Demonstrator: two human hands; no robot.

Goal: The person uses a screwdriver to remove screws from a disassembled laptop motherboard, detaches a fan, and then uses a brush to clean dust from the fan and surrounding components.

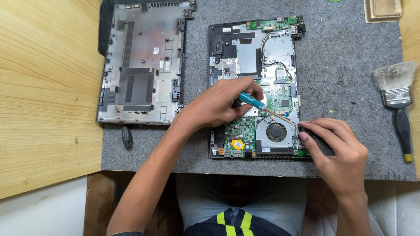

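Left hand (216,105): fingers clenched round teal-handled screwdriver (258,105).
Screwdriver: long axis slants from the fingers down-right, tip toward the cooling fan (275,132) (over the motherboard (241,131)).
Right hand (337,144): fingertips pressed on opened laptop's (253,87) right edge, grasping nothing.
Beyond fingers: removed bottom cover (142,61), brush (399,100).

A grey felt mat (350,65) covers a pale wooden table (43,87) under both hands, evenly lit.
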